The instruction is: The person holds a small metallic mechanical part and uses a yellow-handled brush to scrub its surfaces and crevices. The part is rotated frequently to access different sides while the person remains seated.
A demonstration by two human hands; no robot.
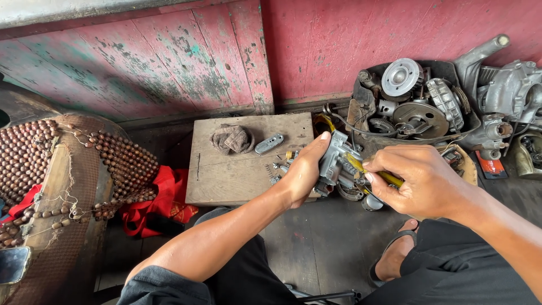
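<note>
Grey cast metal, one small engine part (333, 161), dull and grimy, with ribbed faces and short stubs: I keep it in my left hand (302, 175), thumb over its top and palm behind, raised just past the near edge of the wooden worktop (226, 175) so it stays steady while I work on it. My right hand (420, 181) is closed around a yellow-handled tool (375, 174), whose tip meets the side of the part; the tip itself is hidden. Both hands are close together, each clamped on its item. On the worktop: a brown rag (231, 138), a small silver piece (269, 143), loose springs and screws (276, 169), set within reach. Beyond: a black tub of engine parts (415, 101).
</note>
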